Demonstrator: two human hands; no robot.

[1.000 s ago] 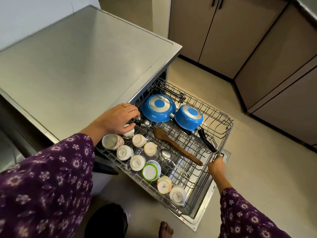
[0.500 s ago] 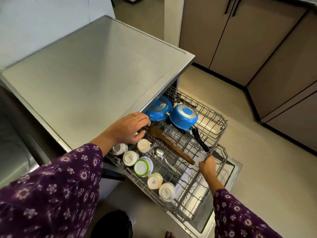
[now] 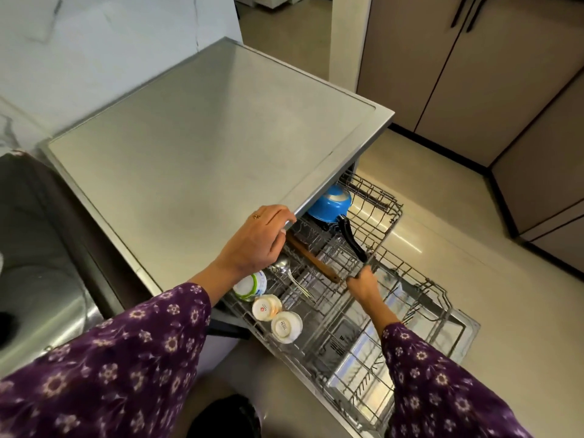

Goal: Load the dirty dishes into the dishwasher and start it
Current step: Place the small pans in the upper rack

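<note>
The dishwasher (image 3: 205, 153) stands open with its wire upper rack (image 3: 384, 216) partly slid in under the steel top. In the rack lie a blue saucepan (image 3: 330, 205) with a black handle, a wooden spatula (image 3: 311, 256), a steel ladle (image 3: 281, 265), a green-rimmed cup (image 3: 251, 286) and two white cups (image 3: 286, 325). My left hand (image 3: 262, 238) curls over the rack's left rim, right at the dishwasher's front edge. My right hand (image 3: 363, 282) grips the rack's front wire rim. Further dishes are hidden under the top.
The lower rack (image 3: 439, 298) sits pulled out over the lowered door (image 3: 469, 330). A steel sink (image 3: 38, 279) lies at the left. Brown cabinets (image 3: 474, 74) line the back and right above the beige floor. A dark object (image 3: 224, 415) sits on the floor near me.
The upper rack has slid further into the dishwasher, both hands moving with it. One blue pan and several cups are now hidden under the top.
</note>
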